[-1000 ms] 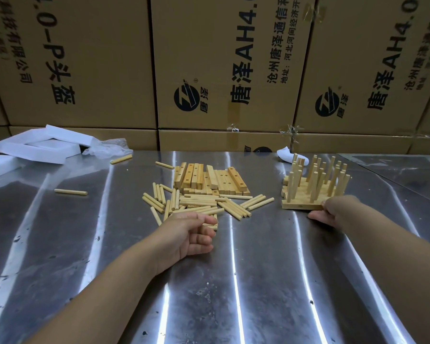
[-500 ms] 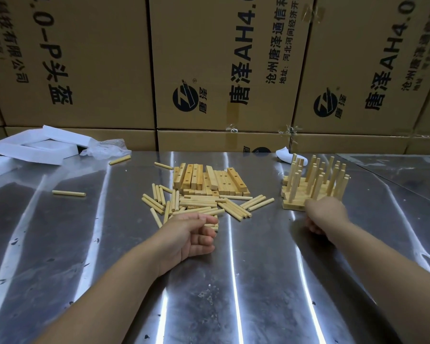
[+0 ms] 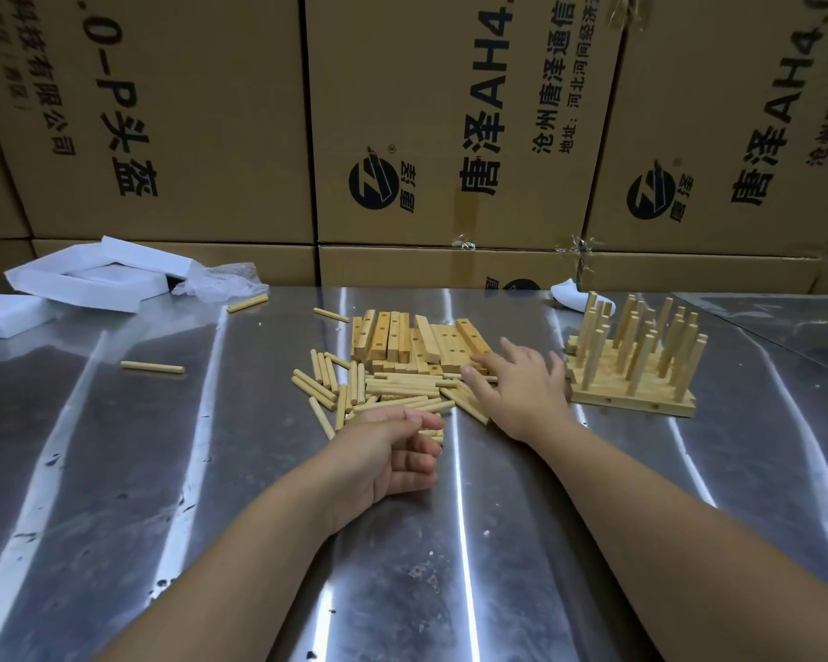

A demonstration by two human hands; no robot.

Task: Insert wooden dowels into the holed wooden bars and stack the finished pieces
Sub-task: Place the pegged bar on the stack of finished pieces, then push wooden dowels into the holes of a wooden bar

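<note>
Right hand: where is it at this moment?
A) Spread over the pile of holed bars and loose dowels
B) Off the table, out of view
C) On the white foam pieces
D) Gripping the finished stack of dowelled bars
A: the right hand, fingers spread, reaches onto the near edge of the holed bars and the loose dowels, beside the finished stack rather than on it.

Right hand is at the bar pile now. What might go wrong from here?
1. The right hand is spread over the loose dowels and the edge of the holed bars; dragging could roll the round dowels across the slick metal table, where stray dowels already lie.
2. The bars are piled unevenly, so pulling one may shift others.
3. The finished stack stands close beside that hand; a bump might knock its upright dowels askew.
</note>
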